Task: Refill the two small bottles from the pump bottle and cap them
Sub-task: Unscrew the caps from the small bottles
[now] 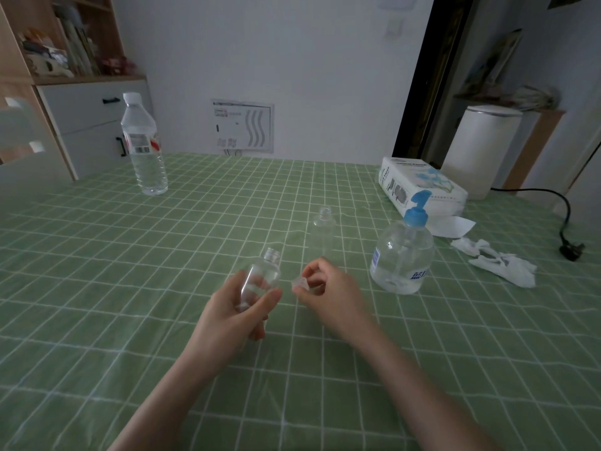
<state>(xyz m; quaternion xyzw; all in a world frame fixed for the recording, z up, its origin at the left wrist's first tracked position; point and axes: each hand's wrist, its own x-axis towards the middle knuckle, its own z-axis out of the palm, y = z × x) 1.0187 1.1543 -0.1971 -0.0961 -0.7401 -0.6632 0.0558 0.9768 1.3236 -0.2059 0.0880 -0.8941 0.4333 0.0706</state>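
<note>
Your tissue box (419, 183) on the green checked tablecloth (97, 288), water bottle (143, 144) far to its left, crumpled tissue (497, 263) near its right.

the small bottle (260, 275) and pump bottle (403, 255) look like clear, glossy plastic, the pump head (418, 206) matt blue plastic. the green checked tablecloth (195, 255) is matt and slightly creased; crumpled tissue (500, 265) looks soft, white paper.

Single head-worn wide-angle view, facing forward and down across the green checked tablecloth (130, 288), left hand (232, 315) and right hand (333, 289) close at lower centre, white wall (309, 60) far behind, frame edges bowed.
</note>
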